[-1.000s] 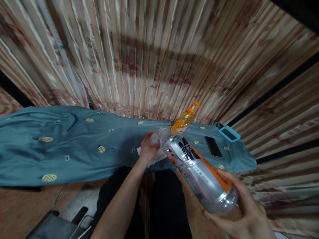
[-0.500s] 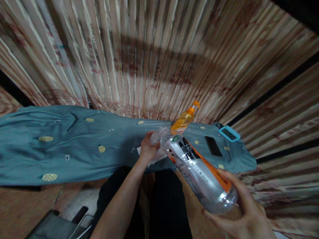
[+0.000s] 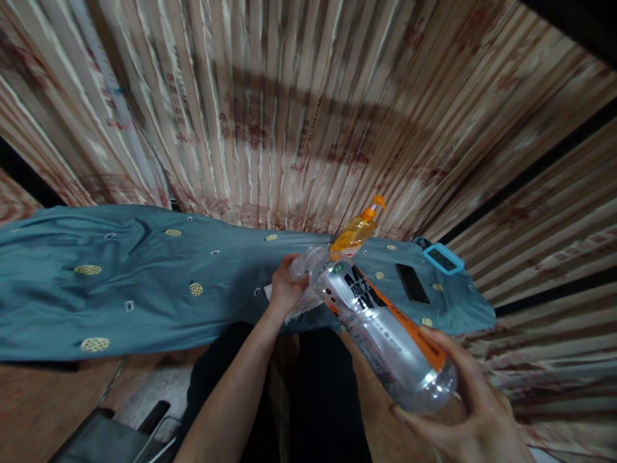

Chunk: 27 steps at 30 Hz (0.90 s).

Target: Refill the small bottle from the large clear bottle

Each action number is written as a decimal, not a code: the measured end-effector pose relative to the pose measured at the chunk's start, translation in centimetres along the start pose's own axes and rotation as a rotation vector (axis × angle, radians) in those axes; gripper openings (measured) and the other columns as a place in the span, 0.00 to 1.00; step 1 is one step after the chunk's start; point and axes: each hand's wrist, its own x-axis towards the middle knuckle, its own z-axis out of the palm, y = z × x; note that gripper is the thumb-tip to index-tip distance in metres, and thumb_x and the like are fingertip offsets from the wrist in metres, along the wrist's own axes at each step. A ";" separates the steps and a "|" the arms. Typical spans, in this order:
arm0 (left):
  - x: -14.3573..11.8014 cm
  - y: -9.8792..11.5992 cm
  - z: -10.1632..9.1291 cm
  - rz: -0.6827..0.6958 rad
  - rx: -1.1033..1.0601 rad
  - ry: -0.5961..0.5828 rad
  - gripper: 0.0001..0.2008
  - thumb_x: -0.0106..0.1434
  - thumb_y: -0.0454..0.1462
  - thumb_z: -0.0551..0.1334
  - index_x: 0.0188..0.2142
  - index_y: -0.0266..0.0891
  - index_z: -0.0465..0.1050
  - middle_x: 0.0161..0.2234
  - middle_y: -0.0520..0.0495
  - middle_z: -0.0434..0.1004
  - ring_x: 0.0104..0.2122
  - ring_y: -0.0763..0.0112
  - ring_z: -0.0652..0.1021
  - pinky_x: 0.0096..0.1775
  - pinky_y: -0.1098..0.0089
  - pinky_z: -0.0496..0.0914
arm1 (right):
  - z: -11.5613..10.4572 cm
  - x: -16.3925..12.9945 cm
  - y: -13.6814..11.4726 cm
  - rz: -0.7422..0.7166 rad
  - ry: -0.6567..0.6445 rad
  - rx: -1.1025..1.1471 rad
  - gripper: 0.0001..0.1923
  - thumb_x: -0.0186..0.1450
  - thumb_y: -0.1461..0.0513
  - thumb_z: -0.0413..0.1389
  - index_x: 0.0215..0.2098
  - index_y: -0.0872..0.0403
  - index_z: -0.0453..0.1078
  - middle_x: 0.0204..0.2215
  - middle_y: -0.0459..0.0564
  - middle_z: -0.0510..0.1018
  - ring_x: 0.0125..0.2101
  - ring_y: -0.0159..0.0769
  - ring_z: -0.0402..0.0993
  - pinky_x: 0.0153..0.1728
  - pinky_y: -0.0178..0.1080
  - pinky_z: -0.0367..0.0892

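The right hand (image 3: 463,411) cups the base of a clear plastic drink bottle (image 3: 385,328), tilted with its neck toward eleven o'clock. The left hand (image 3: 285,287) is closed around the bottle's neck, over a white cloth (image 3: 299,308). A firm base grip would probably keep the bottle from twisting. Beyond lie the teal-covered bench (image 3: 144,283), an orange pump bottle (image 3: 359,228), a phone (image 3: 413,283) and striped curtains (image 3: 289,116).

A home room was suggested by striped curtains (image 3: 299,116) hung behind a tabletop (image 3: 144,283) draped in patterned blue cloth.
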 end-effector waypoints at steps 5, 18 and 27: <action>0.0 0.3 -0.1 -0.019 0.021 0.001 0.20 0.45 0.32 0.70 0.41 0.39 0.75 0.37 0.48 0.82 0.39 0.62 0.81 0.44 0.65 0.73 | -0.1 -0.1 0.0 0.008 0.001 -0.006 0.41 0.60 0.52 0.65 0.67 0.52 0.56 0.56 0.57 0.77 0.49 0.51 0.81 0.47 0.45 0.79; -0.1 0.2 -0.1 0.002 0.020 -0.004 0.20 0.45 0.32 0.70 0.41 0.39 0.75 0.38 0.47 0.82 0.40 0.62 0.81 0.45 0.64 0.73 | 0.0 0.0 0.0 0.006 0.003 0.007 0.42 0.59 0.53 0.66 0.67 0.52 0.56 0.56 0.57 0.77 0.49 0.51 0.81 0.47 0.44 0.80; -0.1 0.1 -0.1 -0.003 0.030 -0.001 0.20 0.46 0.32 0.70 0.41 0.40 0.74 0.38 0.48 0.82 0.40 0.62 0.80 0.45 0.64 0.72 | -0.1 0.1 0.0 0.002 0.001 0.008 0.41 0.61 0.51 0.64 0.67 0.53 0.56 0.55 0.57 0.76 0.48 0.48 0.82 0.46 0.42 0.80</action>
